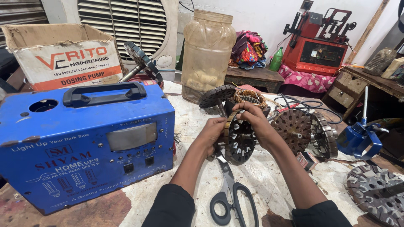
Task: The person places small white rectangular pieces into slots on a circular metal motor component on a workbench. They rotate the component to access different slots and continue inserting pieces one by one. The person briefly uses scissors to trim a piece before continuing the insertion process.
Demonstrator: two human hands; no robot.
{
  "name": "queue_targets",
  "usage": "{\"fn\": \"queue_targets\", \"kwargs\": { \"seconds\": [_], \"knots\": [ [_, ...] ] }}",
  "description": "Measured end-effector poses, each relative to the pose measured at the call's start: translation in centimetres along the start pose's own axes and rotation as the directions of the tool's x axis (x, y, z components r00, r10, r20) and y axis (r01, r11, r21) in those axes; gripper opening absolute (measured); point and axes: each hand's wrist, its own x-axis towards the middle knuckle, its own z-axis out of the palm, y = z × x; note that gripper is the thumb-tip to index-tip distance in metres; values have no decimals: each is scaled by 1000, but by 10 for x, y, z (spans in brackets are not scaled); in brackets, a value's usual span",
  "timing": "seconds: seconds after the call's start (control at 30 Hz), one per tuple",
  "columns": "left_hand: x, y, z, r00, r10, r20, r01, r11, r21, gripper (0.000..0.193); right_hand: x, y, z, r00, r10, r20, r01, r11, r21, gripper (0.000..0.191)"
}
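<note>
Hands [235,126] around ribbed round metal stator [239,141]

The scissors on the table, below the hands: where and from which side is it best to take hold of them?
Probably by the black handle loops of the scissors, coming from the near table edge. The loops lie free and point toward the person, while the blade tips sit under the left hand and the round motor core.

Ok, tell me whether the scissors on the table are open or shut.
Open. The scissors lie flat on the table with their two black handle loops apart; the blade tips run under the left hand, so they are hidden.
</note>
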Motion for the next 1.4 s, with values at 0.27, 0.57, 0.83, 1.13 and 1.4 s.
{"fn": "queue_targets", "kwargs": {
  "seconds": [0.27, 0.57, 0.83, 1.13, 1.4],
  "knots": [
    [-15, 18, -7, 998, -46, 35, 48, 997, -60, 19, -2, 0, 0, 998, 60, -31, -58, 997, 56, 30],
    [-26, 40, 5, 988, 145, -59, -143, 989, 31, 17, -3, 1, 0, 999, 34, -14, -33, 999, 43, 30],
    [-18, 40, -3, 994, 106, 2, -106, 990, 95, 15, -5, -1, -1, 1000, 28, 8, -29, 998, 52, 31],
    [-10, 38, -5, 999, 39, 37, -41, 998, 48, 11, -5, 0, -1, 998, -10, 59, 3, 994, 113, 30],
    [9, 18, -3, 1000, 4, -15, -2, 993, 118, 12, -6, 5, -4, 998, -30, 51, 21, 986, 165, 29]
  ]
}}
